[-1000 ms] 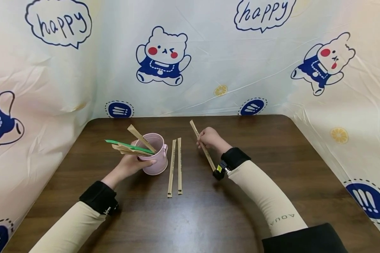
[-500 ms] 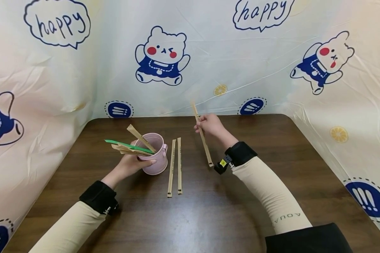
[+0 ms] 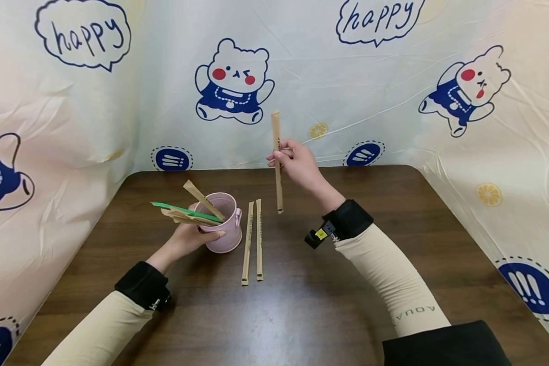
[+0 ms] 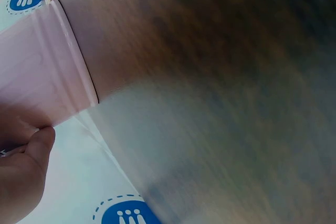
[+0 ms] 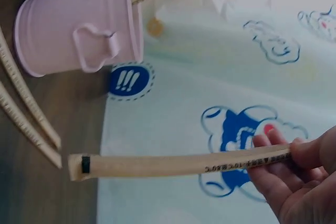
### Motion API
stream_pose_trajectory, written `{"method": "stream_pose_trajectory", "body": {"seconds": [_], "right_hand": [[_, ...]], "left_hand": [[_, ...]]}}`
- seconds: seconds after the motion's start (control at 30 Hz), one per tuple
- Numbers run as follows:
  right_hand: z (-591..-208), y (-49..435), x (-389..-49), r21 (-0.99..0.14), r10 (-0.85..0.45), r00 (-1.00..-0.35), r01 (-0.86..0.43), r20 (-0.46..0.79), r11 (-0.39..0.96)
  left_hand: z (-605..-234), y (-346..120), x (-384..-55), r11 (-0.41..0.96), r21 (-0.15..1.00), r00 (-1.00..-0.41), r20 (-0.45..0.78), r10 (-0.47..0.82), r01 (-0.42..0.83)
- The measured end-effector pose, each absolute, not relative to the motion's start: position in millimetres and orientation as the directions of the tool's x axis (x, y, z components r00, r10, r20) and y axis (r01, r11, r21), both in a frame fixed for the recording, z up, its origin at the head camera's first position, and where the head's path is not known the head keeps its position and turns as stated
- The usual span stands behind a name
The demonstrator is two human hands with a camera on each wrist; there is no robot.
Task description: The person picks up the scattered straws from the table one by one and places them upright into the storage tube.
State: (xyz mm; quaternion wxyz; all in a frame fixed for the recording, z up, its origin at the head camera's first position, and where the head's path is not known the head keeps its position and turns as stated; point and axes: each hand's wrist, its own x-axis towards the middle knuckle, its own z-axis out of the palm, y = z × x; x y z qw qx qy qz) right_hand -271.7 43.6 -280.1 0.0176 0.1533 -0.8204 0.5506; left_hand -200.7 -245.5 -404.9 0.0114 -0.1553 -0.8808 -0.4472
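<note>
My left hand (image 3: 189, 241) grips a small pink bucket (image 3: 226, 239) on the table, thumb along its near side. Several paper-wrapped straws (image 3: 203, 199) and a green straw (image 3: 187, 210) lean out of its mouth toward the left. Pinched between the thumb and fingers of my right hand (image 3: 297, 161) is another paper-wrapped straw (image 5: 157, 166), held nearly upright above the back of the table. Two more wrapped straws (image 3: 248, 244) lie side by side just right of the bucket. The left wrist view shows the thumb (image 4: 39, 148) against the bucket wall.
The dark wooden table (image 3: 274, 320) has a back edge just behind the bucket. A patterned curtain (image 3: 302, 61) with bears and "happy" bubbles hangs behind and at both sides. A black wrist camera (image 3: 317, 236) juts from the right wrist.
My right hand has risen and moved toward the back with its straw, which has turned from slanted to nearly upright. The left hand and bucket have stayed still.
</note>
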Motion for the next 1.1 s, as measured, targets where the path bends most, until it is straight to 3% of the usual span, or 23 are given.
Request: {"method": "stream_pose_trajectory", "body": {"seconds": [0.2, 0.53, 0.73, 1.1], "right_hand": [[-267, 28, -256, -0.886, -0.263, -0.905, -0.397, 0.334, 0.24], [-269, -1, -224, -0.783, -0.309, -0.747, -0.621, 0.589, 0.008], [-286, -15, -218, -0.775, -0.329, -0.724, -0.631, 0.606, -0.04], [-329, -28, -218, -0.774, -0.466, -0.728, -0.619, 0.503, 0.132]], "left_hand": [[-406, -246, -201, 0.55, 0.782, -0.949, 0.175, 0.261, 0.295], [-407, -245, -201, 0.539, 0.79, -0.95, 0.178, 0.256, 0.293], [-405, -245, -201, 0.537, 0.792, -0.949, 0.169, 0.265, 0.29], [-405, -246, -204, 0.523, 0.788, -0.938, 0.198, 0.284, 0.325]]}}
